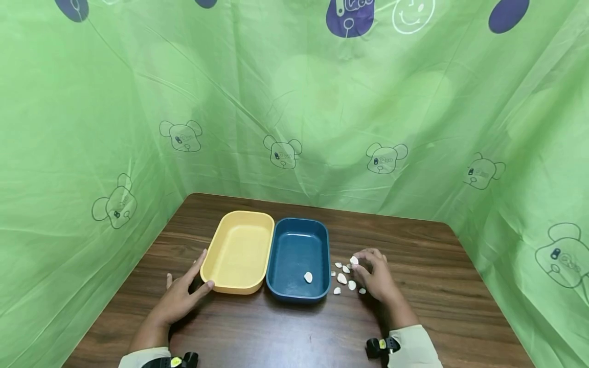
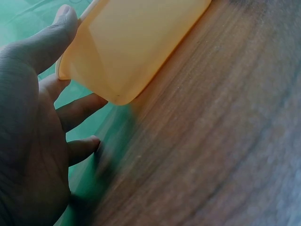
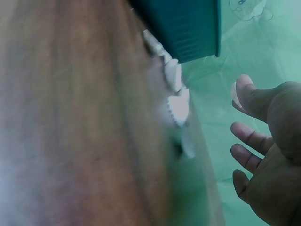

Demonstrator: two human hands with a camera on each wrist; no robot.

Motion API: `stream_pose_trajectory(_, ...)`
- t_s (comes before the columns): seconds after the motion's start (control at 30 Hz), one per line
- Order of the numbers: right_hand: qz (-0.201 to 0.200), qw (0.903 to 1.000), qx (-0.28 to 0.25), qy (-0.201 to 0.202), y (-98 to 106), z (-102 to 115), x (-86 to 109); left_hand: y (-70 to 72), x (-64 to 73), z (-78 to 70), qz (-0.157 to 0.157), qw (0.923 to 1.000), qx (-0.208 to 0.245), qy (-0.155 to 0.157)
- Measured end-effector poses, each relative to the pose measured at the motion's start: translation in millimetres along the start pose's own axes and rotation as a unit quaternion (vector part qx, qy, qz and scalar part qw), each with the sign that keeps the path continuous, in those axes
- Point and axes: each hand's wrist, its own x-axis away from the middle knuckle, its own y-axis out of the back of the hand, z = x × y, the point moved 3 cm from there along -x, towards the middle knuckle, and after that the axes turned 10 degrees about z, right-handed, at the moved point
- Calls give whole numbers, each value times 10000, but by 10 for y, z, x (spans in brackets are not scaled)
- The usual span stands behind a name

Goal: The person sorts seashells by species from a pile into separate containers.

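One left hand (image 1: 177, 301) rests its thumb and a finger against the near-left corner of a yellow tray (image 1: 239, 250), fingers spread and pretty straight. Right beside that sits a blue tray (image 1: 296, 248), with a single white piece (image 1: 308, 277) in its near end. Next along, a bunch of loose white pieces (image 1: 341, 278) lies on the wood table (image 1: 276, 337). Then the right hand (image 1: 379, 278), well apart from the left, pinches another white piece (image 1: 354, 260) between thumb and finger.

On the desk (image 1: 285, 332), the left tray (image 1: 236, 250) stands just beside the right tray (image 1: 299, 250); one piece (image 1: 308, 277) lies inside the latter, several loose pieces (image 1: 342, 278) rightward.
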Motion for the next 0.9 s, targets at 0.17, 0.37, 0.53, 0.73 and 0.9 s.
stream_pose_trajectory(0.17,-89,9999,28,117,53,138,-30,0,7,13,14,10000,-17,6)
stream_pose_trajectory(0.37,-179,9993,102,301,94,310,-44,2,6,14,63,10000,11,42)
stream_pose_trajectory(0.53,-138,9992,73,355,67,417,-64,4,-4,0,62,10000,11,43)
stream_pose_trajectory(0.73,-90,9991,-44,423,-47,510,-112,5,-1,-11,61,10000,22,29)
stream_pose_trajectory(0.9,-21,9983,-279,514,-183,601,-147,8,6,-10,60,10000,15,36)
